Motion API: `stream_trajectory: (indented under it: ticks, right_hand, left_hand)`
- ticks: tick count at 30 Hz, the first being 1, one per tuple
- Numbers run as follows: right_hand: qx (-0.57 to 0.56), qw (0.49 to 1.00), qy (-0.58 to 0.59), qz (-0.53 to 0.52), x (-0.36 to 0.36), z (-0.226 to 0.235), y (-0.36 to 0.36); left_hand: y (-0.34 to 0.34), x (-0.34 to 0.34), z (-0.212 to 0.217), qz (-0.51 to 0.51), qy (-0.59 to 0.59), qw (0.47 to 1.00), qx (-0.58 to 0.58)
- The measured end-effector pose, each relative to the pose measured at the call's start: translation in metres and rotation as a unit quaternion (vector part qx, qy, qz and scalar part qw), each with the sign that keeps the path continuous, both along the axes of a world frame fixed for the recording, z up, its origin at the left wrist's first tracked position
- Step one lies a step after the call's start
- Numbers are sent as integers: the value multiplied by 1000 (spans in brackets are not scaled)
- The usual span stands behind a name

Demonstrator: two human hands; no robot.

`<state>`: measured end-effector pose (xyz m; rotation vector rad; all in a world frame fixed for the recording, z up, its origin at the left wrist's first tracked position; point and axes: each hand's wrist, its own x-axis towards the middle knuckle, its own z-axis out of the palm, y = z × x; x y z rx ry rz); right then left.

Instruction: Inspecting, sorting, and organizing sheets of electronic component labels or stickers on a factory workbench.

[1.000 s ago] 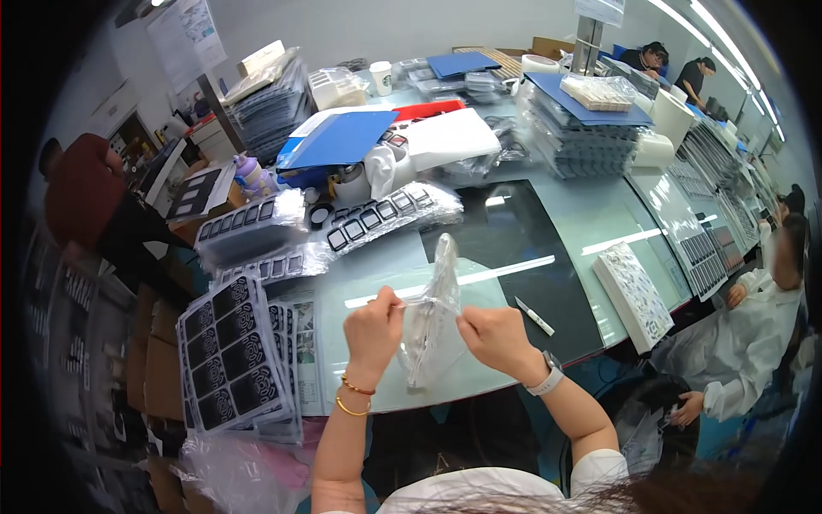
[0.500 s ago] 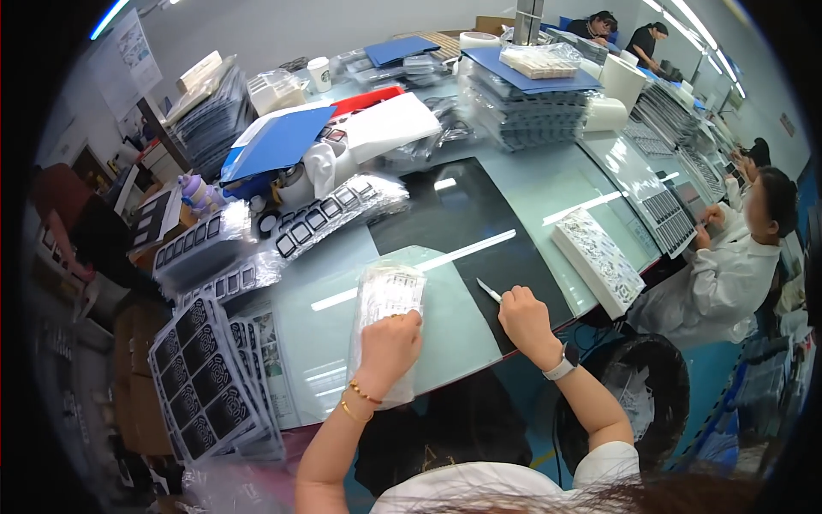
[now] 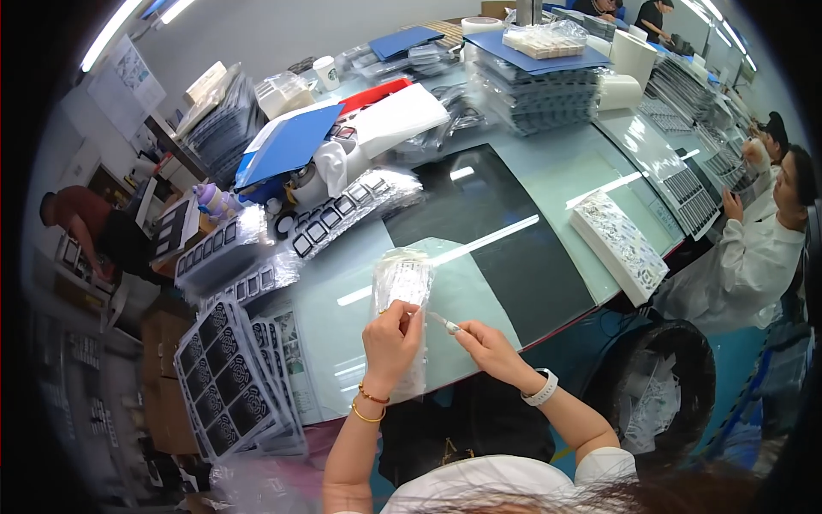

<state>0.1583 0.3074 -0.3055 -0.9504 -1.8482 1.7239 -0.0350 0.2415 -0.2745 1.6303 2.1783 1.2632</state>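
- A clear plastic bag [image 3: 401, 291] with a printed sheet inside was gripped in the closed left hand [image 3: 391, 343], held upright above the near edge of the glass-topped table [image 3: 548, 180].
- A thin white tool [image 3: 443, 322] was pinched in the fingers of the right hand [image 3: 484, 341], its tip brought close to the left hand's thumb, just beside the bag.
- Gold bracelets [image 3: 371, 404] were seen on the left wrist and a white watch [image 3: 540, 388] on the right.
- A dark mat [image 3: 497, 231] was laid on the table beyond the hands.
- Trays of small black parts [image 3: 342, 212], wrapped in plastic, were ranged to the left of the mat; sheets of black round pieces [image 3: 224, 377] were stacked lower left.
- A blue folder [image 3: 287, 144] and a tall stack of grey trays [image 3: 535, 90] were placed farther back.
- A white box with patterned top [image 3: 618, 242] was set at the right edge, near a person in a white coat [image 3: 753, 257].
- Compared with half a second earlier, the tool had been picked up off the table by the right hand and carried over to the bag, which was raised slightly.
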Motion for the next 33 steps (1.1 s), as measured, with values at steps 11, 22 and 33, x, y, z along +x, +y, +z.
stream_trajectory:
  ticks: [11, 22, 33]
  right_hand:
    - [245, 958, 38, -140, -23, -17, 2]
    - [107, 993, -28, -38, -30, -9, 6]
    - [51, 982, -13, -183, 44, 24, 64]
  left_hand:
    - [4, 5, -6, -4, 111, 989, 98]
    - [3, 18, -37, -40, 32, 995, 89]
    - [-1, 11, -39, -16, -105, 985, 135]
